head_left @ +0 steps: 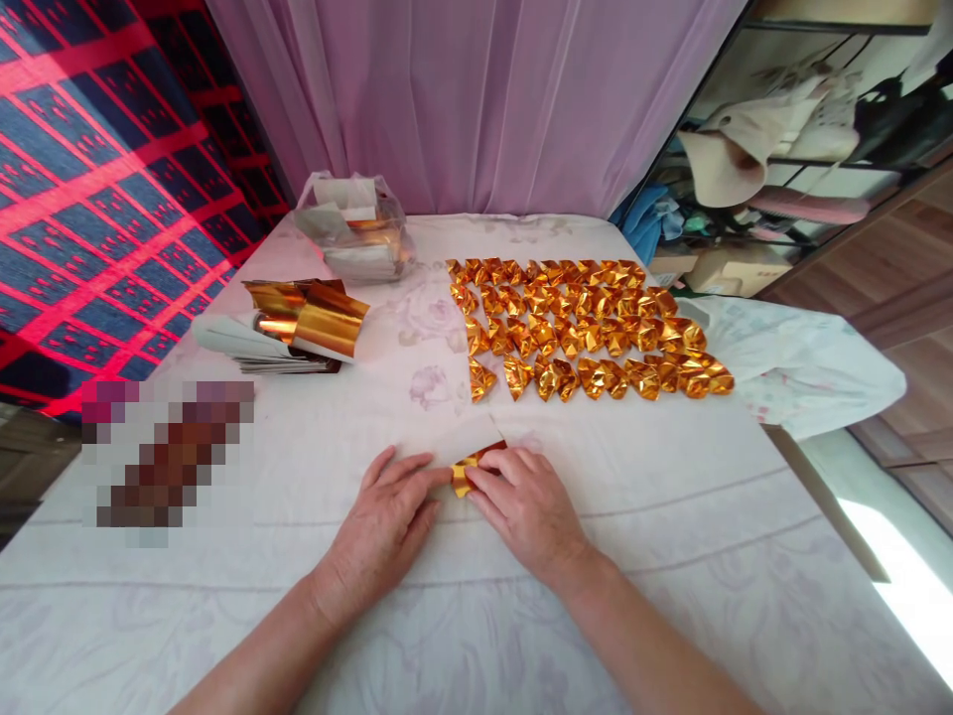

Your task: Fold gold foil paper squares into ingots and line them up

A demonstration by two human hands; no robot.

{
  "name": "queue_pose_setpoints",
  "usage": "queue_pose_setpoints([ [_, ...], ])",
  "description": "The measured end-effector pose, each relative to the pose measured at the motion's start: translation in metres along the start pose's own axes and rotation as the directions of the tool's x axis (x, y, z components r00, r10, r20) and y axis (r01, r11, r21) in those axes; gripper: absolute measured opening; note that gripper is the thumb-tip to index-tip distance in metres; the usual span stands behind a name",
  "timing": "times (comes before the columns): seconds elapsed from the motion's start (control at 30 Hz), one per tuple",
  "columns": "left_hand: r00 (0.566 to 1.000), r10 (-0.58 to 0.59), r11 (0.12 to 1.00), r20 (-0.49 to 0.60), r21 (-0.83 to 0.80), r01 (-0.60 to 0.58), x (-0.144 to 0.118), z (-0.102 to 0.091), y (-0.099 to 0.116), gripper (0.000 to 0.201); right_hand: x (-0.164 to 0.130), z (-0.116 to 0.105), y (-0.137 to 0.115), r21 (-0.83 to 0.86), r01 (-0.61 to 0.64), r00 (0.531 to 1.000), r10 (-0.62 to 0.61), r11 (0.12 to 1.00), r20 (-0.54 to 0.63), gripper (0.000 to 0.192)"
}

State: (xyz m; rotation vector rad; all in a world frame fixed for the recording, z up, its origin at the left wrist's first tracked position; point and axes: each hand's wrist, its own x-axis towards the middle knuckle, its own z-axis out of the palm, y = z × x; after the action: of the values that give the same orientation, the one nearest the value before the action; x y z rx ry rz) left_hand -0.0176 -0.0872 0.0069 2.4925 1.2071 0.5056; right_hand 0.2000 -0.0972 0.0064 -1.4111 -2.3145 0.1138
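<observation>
A small sheet of gold foil paper (pixel 463 477), partly folded, lies on the cloth between my hands, with a pale flap behind it. My left hand (pixel 391 511) rests low on the cloth, its fingers spread and the index fingertip touching the foil's left edge. From the other side, my right hand (pixel 530 501) has its fingers bent over the foil and closed on it; they hide its right part. Beyond the right hand stand several rows of folded gold foil pieces (pixel 555 379). A loose stack of gold foil sheets (pixel 328 323) with pale backs lies at the left.
A clear plastic bag (pixel 357 233) with more sheets stands at the back left. A blurred-out patch (pixel 175 457) covers something on the left. The patterned tablecloth (pixel 432 636) hangs toward the right edge. Behind are a purple curtain (pixel 462 109) and, at right, a shelf with a cap (pixel 734 149).
</observation>
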Motion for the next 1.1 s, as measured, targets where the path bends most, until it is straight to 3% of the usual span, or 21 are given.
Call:
queue_pose_setpoints([
  [0.37,1.0,0.0,0.999,-0.011,-0.037,0.0,-0.0004,-0.0002,0.0001,0.029,0.0014,0.0017,0.0023,0.036,-0.045,0.996,0.047,0.998,-0.07,0.026],
  [0.57,0.999,0.049,0.998,0.002,-0.034,-0.049,0.0002,-0.0007,0.0008,0.029,0.0018,0.0056,0.0027,0.041,-0.059,0.992,0.063,0.997,-0.112,0.021],
  [1.1,0.999,0.048,0.999,0.021,-0.004,-0.048,-0.0005,-0.0004,0.0031,0.036,0.0044,0.0032,-0.0011,0.157,-0.093,0.986,0.113,0.983,-0.126,0.012],
])
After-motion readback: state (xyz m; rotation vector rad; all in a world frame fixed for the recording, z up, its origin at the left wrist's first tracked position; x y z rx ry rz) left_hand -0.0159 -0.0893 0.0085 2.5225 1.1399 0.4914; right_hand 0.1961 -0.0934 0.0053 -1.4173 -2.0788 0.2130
